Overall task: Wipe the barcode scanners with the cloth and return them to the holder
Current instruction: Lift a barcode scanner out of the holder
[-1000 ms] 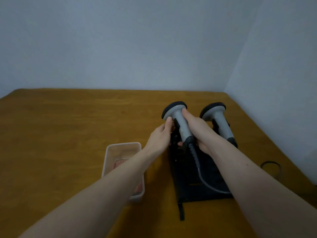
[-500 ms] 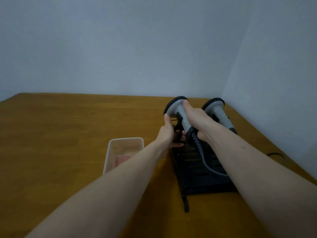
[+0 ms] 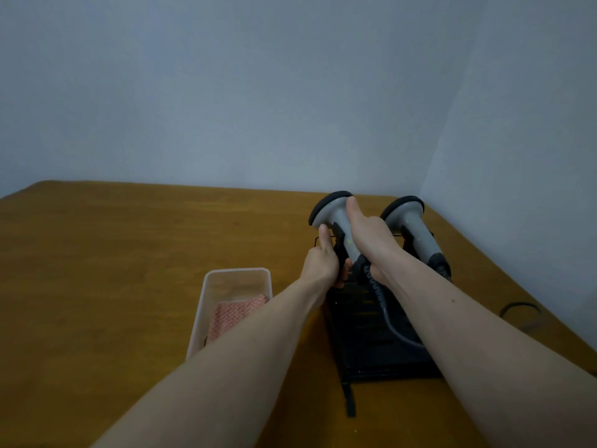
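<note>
On the wooden counter [image 3: 129, 253] in the pale-walled corner, the right hand [image 3: 371, 240] still wraps the left scanner [image 3: 336, 218] in the holder [image 3: 371, 334], while the left hand [image 3: 321, 263] now curls at its side, cloth [image 3: 232, 315] untouched in its tray [image 3: 206, 299].

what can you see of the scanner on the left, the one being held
The left scanner has a light grey plastic body with a black rim round its flared head and a coiled dark cable at its base. It stands tilted over the black holder. The right hand wraps its handle; the left hand touches its left side.
</note>
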